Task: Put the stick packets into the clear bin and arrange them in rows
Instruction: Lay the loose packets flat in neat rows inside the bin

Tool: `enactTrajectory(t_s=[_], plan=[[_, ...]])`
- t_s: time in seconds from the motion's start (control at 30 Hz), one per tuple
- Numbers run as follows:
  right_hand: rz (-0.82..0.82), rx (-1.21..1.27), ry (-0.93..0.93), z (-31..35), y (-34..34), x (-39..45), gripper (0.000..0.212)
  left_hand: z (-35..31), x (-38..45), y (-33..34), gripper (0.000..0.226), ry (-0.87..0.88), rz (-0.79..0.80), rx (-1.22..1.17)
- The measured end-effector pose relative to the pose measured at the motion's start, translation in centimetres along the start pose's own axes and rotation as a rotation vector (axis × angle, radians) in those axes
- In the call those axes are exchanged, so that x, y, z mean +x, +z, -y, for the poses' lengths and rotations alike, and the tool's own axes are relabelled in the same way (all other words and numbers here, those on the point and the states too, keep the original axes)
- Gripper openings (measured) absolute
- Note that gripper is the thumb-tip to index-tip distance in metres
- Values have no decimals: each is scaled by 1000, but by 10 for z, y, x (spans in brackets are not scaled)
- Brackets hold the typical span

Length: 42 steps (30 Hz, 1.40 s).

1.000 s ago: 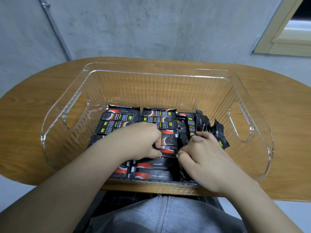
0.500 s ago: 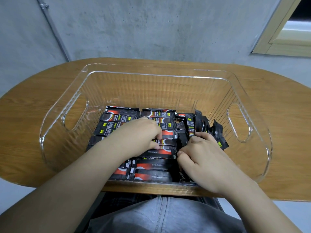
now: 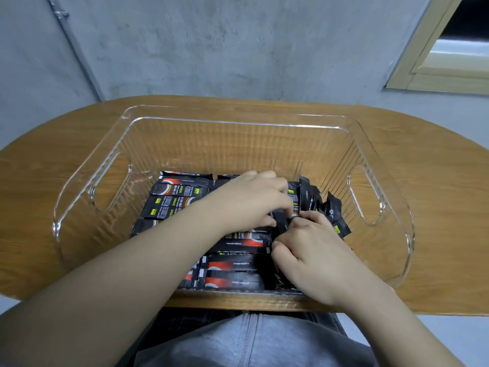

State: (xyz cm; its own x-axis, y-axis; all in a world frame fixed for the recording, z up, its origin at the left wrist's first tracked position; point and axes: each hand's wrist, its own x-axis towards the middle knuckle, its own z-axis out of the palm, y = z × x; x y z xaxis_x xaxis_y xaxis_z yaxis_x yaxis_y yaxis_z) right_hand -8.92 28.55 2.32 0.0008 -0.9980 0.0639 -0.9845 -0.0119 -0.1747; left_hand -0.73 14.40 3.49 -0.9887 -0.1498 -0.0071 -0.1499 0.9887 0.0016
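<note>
Since the earlier frame, the left hand [image 3: 254, 200] has slid from the middle of the bin toward its far right part, and now lies over the far end of the packets beside the upright ones. Its fingers curl down onto a dark packet [image 3: 281, 222], though whether they pinch it or only press cannot be told. The right hand [image 3: 312, 250] sits just beside it, fingers bent and pinching that same packet near the seam between the flat rows and the loose group.

All the stick packets [image 3: 182, 197] seen here already lie inside the clear bin [image 3: 238, 123], which stands on the counter [image 3: 436, 160]. Those on the left and near side lie flat in rows; the upright packets [image 3: 307, 194] against the right wall lean at mixed angles.

To finish the step well, the person should probably tip one leaning packet at a time, lay it parallel to its neighbours, and hold the finished row down so it does not shift.
</note>
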Motion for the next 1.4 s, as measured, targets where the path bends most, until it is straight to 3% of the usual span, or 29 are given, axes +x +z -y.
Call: enactTrajectory(t_s=[0.2,0.33,0.43,0.57,0.67,0.77,0.93,1.17,1.4], plan=[[-17,-24,-1,-1,1,0,45,3,15,1,12,256,-179,145],[-23,-38,0,-1,1,0,44,6,16,-3,8,249,-332,180],[-18,-36,1,0,2,-1,46,16,8,-13,7,150,-402,156],[-14,-24,0,-1,1,-1,46,27,-12,-30,9,-136,-279,87],[-7,-20,-1,0,1,-1,45,32,-31,-32,12,-384,-163,-162],[-4,-15,1,0,1,-1,45,31,-47,-24,10,-515,-54,-398],[-6,-7,0,0,0,-1,44,21,-58,-9,7,-568,75,-457],[2,0,0,0,0,-1,46,15,-64,-7,9,-509,177,-425],[-3,5,2,0,-1,-1,48,13,-69,-13,10,-536,132,-491]])
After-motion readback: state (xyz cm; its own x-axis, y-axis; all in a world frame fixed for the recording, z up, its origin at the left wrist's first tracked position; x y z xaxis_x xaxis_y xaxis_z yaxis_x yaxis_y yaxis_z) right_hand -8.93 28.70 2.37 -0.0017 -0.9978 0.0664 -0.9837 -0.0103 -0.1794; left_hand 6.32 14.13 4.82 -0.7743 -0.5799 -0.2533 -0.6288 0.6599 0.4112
